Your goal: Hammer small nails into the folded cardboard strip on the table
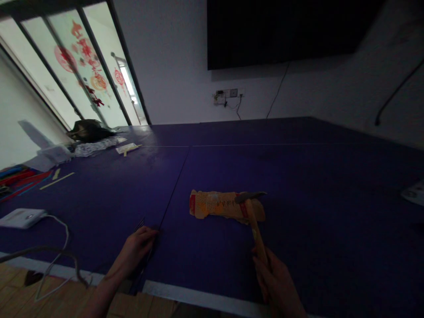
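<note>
A hammer (255, 229) with a wooden handle and dark metal head is gripped near its lower end by my right hand (273, 276). The hammer's head lies over the right end of a flat, worn tan piece with red bands (221, 205). This piece rests on the dark purple surface (212, 168). My left hand (141, 240) is at the dark seam of that surface, left of the tan piece, fingers bent and pressed together. Thin dark strips show beside its fingers; whether it holds them is hard to make out in the dim light.
A white device (22, 218) with a pale cable lies at the left. Behind it are red and blue strips (23, 183), a yellow strip (57, 181) and a black bag (89, 130). A gray cable (43, 250) crosses the near left edge. A pale object (413, 193) lies far right.
</note>
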`<state>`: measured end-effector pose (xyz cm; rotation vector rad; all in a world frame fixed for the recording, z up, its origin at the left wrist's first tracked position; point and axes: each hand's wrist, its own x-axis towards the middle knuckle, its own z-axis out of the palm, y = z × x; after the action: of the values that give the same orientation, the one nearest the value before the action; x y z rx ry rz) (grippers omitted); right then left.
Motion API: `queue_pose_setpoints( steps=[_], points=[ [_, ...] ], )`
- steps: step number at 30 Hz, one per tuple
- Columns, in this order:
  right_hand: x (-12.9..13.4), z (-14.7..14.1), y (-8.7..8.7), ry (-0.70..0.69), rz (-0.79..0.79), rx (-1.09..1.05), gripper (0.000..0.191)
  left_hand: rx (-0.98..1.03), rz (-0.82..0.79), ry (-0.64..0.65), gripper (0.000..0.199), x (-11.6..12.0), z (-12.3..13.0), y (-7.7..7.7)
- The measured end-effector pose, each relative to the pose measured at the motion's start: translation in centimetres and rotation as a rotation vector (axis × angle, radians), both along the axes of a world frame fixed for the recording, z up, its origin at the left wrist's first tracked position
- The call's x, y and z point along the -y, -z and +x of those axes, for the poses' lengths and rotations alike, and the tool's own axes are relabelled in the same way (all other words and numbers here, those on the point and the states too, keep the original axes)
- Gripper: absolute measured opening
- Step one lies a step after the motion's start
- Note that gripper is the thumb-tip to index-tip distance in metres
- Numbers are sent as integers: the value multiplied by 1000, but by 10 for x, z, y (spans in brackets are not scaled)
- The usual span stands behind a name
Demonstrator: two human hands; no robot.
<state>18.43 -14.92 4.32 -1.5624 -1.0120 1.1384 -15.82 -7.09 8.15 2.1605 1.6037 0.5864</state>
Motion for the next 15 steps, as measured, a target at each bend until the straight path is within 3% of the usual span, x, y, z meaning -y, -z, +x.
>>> queue_pose_setpoints(
  steps=[4,8,15],
  points=[
    [0,0,4,-4,-16,-8,33,311,20,14,22,-8,22,-10],
    [-1,2,6,-12,-23,-15,34,473,-35,23,19,-24,50,-17],
    [-3,4,5,-3,16,33,33,875,-135,126,18,-60,107,-16]
  ],
)
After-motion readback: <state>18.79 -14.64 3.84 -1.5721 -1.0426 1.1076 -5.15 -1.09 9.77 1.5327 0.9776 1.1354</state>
